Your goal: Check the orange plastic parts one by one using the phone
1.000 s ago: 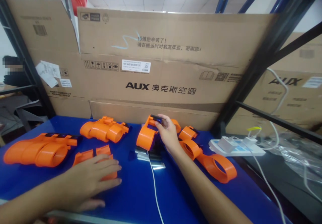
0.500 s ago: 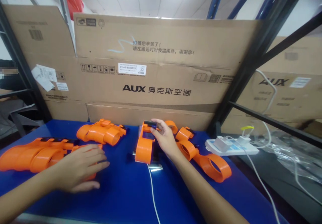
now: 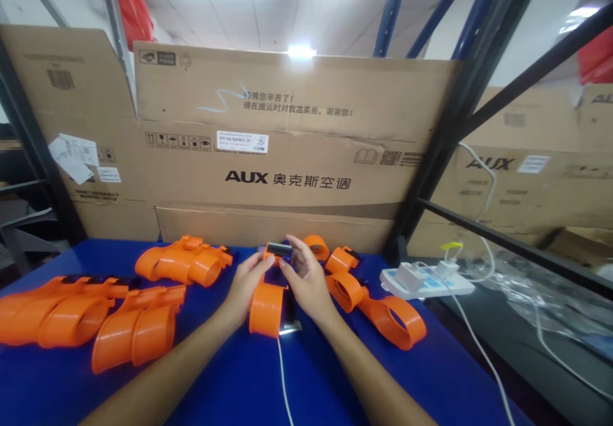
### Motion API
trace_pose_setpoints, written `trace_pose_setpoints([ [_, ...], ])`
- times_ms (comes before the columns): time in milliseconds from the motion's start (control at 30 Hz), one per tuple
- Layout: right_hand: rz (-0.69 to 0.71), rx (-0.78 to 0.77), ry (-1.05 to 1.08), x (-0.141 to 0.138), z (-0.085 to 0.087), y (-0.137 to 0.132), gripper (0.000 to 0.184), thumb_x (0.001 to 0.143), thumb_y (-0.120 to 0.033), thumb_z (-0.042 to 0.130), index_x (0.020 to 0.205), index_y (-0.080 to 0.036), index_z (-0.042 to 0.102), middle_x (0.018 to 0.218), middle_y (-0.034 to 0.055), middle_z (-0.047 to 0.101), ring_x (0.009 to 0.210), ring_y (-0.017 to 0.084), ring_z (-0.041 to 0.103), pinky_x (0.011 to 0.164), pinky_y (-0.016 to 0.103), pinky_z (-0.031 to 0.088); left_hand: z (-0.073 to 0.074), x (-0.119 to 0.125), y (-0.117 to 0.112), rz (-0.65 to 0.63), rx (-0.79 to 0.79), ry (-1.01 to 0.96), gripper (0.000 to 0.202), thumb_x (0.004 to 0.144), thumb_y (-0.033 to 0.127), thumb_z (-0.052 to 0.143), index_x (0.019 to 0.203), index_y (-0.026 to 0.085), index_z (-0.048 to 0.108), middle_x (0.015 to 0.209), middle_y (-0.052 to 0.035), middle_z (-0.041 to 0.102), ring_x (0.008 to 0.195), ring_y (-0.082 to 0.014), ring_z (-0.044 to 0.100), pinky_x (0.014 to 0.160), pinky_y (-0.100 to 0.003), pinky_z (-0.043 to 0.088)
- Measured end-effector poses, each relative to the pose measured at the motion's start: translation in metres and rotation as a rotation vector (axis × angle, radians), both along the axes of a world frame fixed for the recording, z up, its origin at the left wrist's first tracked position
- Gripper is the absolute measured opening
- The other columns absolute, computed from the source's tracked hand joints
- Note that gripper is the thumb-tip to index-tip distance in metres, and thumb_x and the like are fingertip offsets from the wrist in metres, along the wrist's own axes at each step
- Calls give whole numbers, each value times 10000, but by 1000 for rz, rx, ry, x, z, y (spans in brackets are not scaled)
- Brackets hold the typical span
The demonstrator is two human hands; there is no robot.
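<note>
In the middle of the blue table, an orange tape dispenser (image 3: pixel 266 311) with a dark roller at its far end is between my hands. My left hand (image 3: pixel 245 283) has its fingers closed on the dispenser's left side near the roller. From the right, my right hand (image 3: pixel 306 280) pinches the roller end with thumb and fingers. Partly beneath the dispenser lies a dark flat device (image 3: pixel 288 314), with a white cable running toward me. Left of my hands rest several nested orange dispensers (image 3: pixel 136 336), and more orange dispensers (image 3: pixel 395 320) lie on the right.
A large cardboard sheet (image 3: pixel 287 151) stands along the table's back. At the right edge is a white power strip (image 3: pixel 426 285) with plugs and cables. A black metal frame post (image 3: pixel 433 177) rises beside it. Clear plastic wrap (image 3: pixel 517 304) lies beyond.
My left hand has moved right from the left-hand group of dispensers to the middle dispenser and closed on it. My right hand stays at its roller end. The view has tilted up slightly.
</note>
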State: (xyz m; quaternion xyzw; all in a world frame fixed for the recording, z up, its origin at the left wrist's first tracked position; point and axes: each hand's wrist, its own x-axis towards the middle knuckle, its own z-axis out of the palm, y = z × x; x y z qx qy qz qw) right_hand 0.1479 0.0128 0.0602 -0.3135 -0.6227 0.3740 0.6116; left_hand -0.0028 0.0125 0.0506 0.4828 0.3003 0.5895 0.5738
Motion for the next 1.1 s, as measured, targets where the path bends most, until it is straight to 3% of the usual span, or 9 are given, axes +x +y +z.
trace_pose_setpoints([
  [100,-54,-46,-26,8,-1,-2,572,840,-349,780,1359,-278,547,1161,74,698,1062,233,699,909,371,593,-3,-1,3,39,73,9,425,798,467,809,1120,192,764,1157,-109,764,1142,-300,674,1013,-376,481],
  [267,114,-144,-176,14,-1,-6,223,857,-392,748,961,-215,661,769,-7,665,692,169,672,689,303,566,-10,-13,-3,90,93,10,387,829,476,780,1099,199,753,1110,-92,771,1043,-266,704,932,-344,517],
  [367,149,-180,-185,10,-3,-6,196,864,-394,716,858,-216,635,648,-37,624,581,156,639,624,293,540,-13,-16,-4,93,45,-12,390,802,490,800,1062,202,752,1031,-72,777,940,-245,719,840,-316,538],
  [633,116,-192,-182,6,-5,-7,49,815,-216,627,768,-220,613,581,-63,569,535,143,613,588,269,520,-24,-17,-2,63,-20,-118,453,787,475,805,1126,181,747,1087,-94,786,944,-267,739,817,-333,560],
  [1100,119,-201,-139,5,0,-11,85,840,-277,654,777,-221,638,583,-63,576,513,136,581,556,266,522,-24,-17,-3,45,-45,-126,438,791,482,811,1110,188,748,971,-67,793,799,-244,747,723,-314,558],
])
